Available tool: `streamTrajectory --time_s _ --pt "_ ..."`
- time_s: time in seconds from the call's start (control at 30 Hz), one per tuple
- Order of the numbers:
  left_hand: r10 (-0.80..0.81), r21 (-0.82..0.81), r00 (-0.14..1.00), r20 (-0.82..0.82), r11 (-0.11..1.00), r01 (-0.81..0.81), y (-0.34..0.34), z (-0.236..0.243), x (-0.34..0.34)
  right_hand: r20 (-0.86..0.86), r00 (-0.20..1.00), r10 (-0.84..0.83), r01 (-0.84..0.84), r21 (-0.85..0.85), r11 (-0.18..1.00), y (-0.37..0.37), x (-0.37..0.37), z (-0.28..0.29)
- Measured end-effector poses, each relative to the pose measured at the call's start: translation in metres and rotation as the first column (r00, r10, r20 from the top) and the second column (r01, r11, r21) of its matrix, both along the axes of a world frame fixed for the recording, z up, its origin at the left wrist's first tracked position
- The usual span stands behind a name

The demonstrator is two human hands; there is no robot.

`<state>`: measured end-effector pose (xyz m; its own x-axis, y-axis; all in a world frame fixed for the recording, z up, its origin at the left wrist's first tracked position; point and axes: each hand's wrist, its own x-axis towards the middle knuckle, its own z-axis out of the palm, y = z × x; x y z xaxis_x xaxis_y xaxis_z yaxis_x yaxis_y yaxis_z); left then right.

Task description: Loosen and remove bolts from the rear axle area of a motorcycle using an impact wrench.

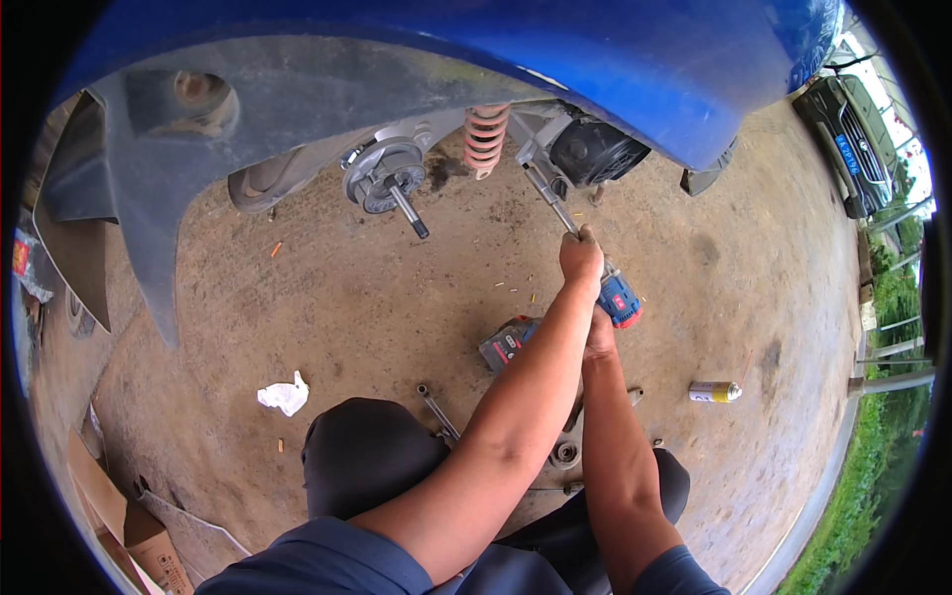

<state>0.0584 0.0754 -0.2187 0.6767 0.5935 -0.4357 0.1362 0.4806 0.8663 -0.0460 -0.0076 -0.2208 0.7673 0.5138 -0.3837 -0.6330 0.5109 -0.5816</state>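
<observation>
My right hand (600,335) is closed round the handle of a blue and red cordless impact wrench (620,300). Its grey battery pack (501,344) shows to the left of my left forearm, which hides much of the grip. Further forward, my left hand (582,254) wraps round a long metal extension bar (547,193) at the tool's nose. The bar slants up and left to metalwork beside a black ribbed cover (598,149) under the blue vehicle body (595,59); its far contact is unclear. Left of it are a red coil spring (485,139) and a bare hub (385,177) with a protruding axle shaft (409,211).
A spray can (712,392) lies on the concrete at right. Between my knees are a metal part (565,453) and a ratchet-like tool (436,409). Crumpled white paper or cloth (285,395) and a cardboard box (149,545) are at left. A dark car (848,144) stands far right.
</observation>
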Motion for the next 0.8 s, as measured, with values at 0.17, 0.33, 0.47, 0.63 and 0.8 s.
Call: streamTrajectory --time_s 0.17,0.33,0.47,0.63,0.8 --pt "-0.054 -0.061 0.999 -0.001 0.997 0.054 -0.018 0.014 -0.006 -0.022 0.999 -0.046 0.045 -0.037 0.998 -0.021 0.002 -0.006" --pt "-0.037 -0.109 0.999 0.019 0.993 0.039 -0.011 0.019 -0.011 -0.006 0.999 -0.032 0.032 -0.020 0.999 -0.014 0.001 -0.004" --pt "-0.029 -0.097 0.999 0.022 0.995 0.031 -0.007 0.023 -0.011 -0.013 1.000 -0.025 0.025 -0.007 1.000 -0.011 0.002 -0.005" --pt "-0.057 -0.070 0.998 -0.013 0.996 0.056 -0.009 0.033 -0.018 0.001 0.999 -0.036 0.036 -0.031 0.999 -0.016 0.000 -0.003" --pt "-0.017 -0.089 1.000 0.016 0.996 0.018 -0.007 0.029 -0.014 -0.002 0.999 -0.036 0.036 -0.017 0.999 -0.015 0.004 -0.008"
